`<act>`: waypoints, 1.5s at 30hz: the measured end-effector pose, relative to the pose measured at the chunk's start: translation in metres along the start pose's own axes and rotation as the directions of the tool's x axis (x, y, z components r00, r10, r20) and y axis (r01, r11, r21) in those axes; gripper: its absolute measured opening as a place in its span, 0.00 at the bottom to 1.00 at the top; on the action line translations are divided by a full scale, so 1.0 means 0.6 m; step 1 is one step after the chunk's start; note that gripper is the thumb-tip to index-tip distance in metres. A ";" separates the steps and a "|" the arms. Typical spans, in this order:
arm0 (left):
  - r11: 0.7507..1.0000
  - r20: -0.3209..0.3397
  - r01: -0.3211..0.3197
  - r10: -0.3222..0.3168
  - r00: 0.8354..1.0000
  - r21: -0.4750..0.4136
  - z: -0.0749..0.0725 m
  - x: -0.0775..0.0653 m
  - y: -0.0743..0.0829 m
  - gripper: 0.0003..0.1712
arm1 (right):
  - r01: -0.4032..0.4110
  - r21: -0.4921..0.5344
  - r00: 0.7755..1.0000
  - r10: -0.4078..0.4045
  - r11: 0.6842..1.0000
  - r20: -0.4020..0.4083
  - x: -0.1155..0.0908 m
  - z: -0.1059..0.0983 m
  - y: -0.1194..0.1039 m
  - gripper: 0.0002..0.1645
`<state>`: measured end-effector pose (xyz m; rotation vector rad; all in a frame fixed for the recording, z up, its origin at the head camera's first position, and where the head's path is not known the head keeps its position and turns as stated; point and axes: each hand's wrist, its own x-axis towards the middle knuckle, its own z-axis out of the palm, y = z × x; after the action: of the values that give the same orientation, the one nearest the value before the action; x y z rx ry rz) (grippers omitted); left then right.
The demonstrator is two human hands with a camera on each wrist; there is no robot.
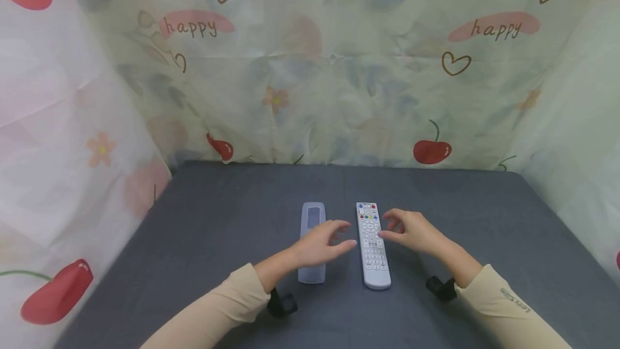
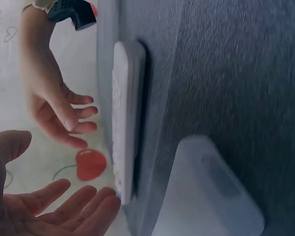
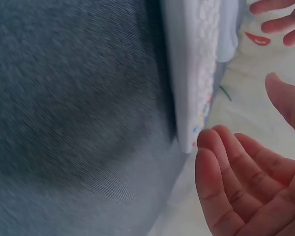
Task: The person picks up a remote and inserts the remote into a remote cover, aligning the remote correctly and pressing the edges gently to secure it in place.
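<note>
The white remote control (image 1: 374, 252) lies on the dark table (image 1: 232, 214), in the middle of the scene, with its buttons up and the red and blue ones toward the far end. I see the translucent cover (image 1: 312, 273) just to the left of it, apart from it and almost parallel. Over this cover is the left hand (image 1: 323, 244); its fingers are loosely extended, the thumb well apart from them, and they hold nothing. In the head view I find a narrow gap from these fingertips to the remote. The right hand (image 1: 411, 230) is at the right side, with fingers softly bent and spread from the thumb, also holding nothing. From the head view, its thumb tip seems to meet the right edge of the remote, but the left wrist view shows me this hand raised clear of it. That view also gives the thick side of the remote, lying flat, while only the head view lets me see the whole button face. In the right wrist view, I see just a part of the cover beyond the remote. Farther out, each forearm has a beige sleeve (image 1: 213, 306), and behind the table hangs a curtain (image 1: 334, 79) with printed cherries.
</note>
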<state>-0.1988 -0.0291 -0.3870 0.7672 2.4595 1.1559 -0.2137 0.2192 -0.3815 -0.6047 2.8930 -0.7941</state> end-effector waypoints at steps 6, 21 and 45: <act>0.991 0.009 0.067 -0.066 0.998 -0.120 0.030 0.016 -0.007 0.29 | -0.058 0.038 0.996 0.055 0.998 0.069 0.001 0.017 0.009 0.29; 0.883 0.078 0.186 -0.169 0.982 -0.431 0.081 0.022 -0.011 0.32 | -0.228 0.156 0.958 0.193 0.961 0.211 0.005 0.049 0.015 0.37; 0.800 0.033 0.300 -0.332 0.943 -0.521 0.066 0.036 -0.013 0.30 | -0.235 0.321 0.959 0.165 0.918 0.229 0.014 0.058 -0.001 0.34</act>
<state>-0.1993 0.0037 -0.4186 0.1528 2.0435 1.6124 -0.2152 0.1987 -0.4107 -0.3193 2.4980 -1.1048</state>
